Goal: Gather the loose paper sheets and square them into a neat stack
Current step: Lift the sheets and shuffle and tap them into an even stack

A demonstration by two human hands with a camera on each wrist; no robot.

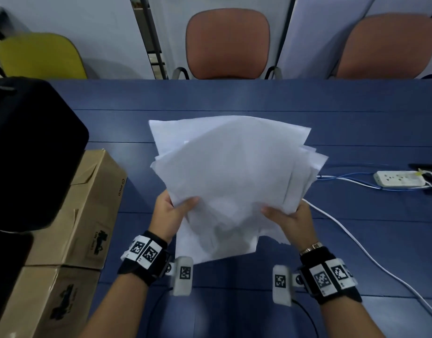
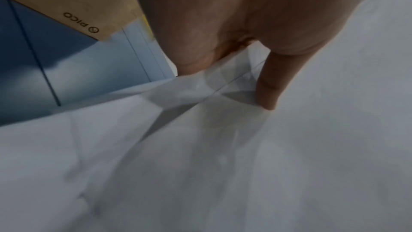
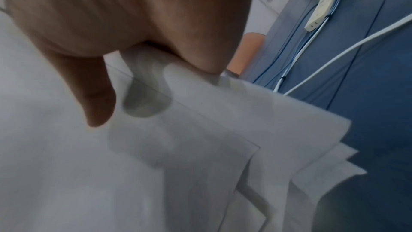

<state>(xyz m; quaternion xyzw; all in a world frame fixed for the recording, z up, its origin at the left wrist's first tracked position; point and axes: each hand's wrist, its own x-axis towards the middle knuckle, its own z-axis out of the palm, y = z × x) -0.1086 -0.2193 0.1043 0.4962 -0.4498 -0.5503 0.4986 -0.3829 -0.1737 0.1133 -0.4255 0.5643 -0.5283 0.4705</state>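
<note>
A loose bundle of white paper sheets (image 1: 232, 172) is held up over the blue table (image 1: 307, 103), its edges fanned out and uneven. My left hand (image 1: 172, 211) grips the bundle's left side, thumb on top and fingers hidden underneath. My right hand (image 1: 286, 217) grips the right side the same way. In the left wrist view the thumb (image 2: 270, 85) presses on the sheets (image 2: 245, 156). In the right wrist view the thumb (image 3: 98, 98) lies on the sheets (image 3: 200, 138), whose staggered corners stick out at the right.
Two cardboard boxes (image 1: 88, 211) and a black object (image 1: 27, 147) stand at the left. A white power strip (image 1: 400, 178) with blue and white cables (image 1: 356, 242) lies at the right. Chairs (image 1: 227, 42) stand beyond the table's far edge.
</note>
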